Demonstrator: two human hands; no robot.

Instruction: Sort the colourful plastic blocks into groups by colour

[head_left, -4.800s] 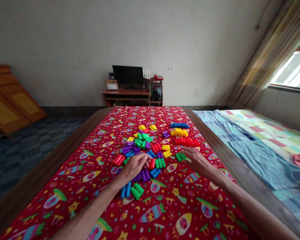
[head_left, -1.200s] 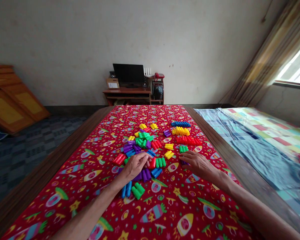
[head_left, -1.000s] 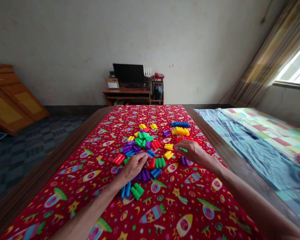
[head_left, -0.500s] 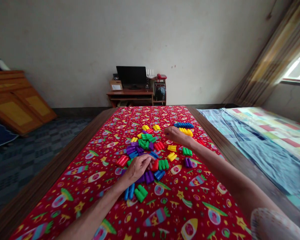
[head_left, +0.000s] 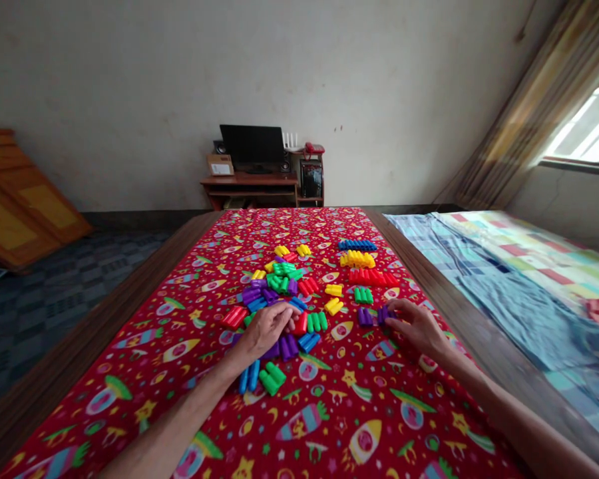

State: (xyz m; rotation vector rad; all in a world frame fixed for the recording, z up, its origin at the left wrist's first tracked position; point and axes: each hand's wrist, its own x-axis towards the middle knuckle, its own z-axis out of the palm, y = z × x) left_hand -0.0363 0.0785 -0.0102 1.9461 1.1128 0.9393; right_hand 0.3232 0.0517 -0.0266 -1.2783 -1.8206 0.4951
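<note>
Reaching forward with both bare forearms from the lower edge of the view, the left from the bottom left, the right from the bottom right corner, angled inward. Holding the left hand palm down, knuckles up, wrist straight, fingers curled loosely forward and pressed close together; impossible to tell whether closed on anything. Laying the right hand low and flat, palm down, fingers stretched toward the left and slightly spread, not gripping. With both hands well apart, at about the same reach.
</note>
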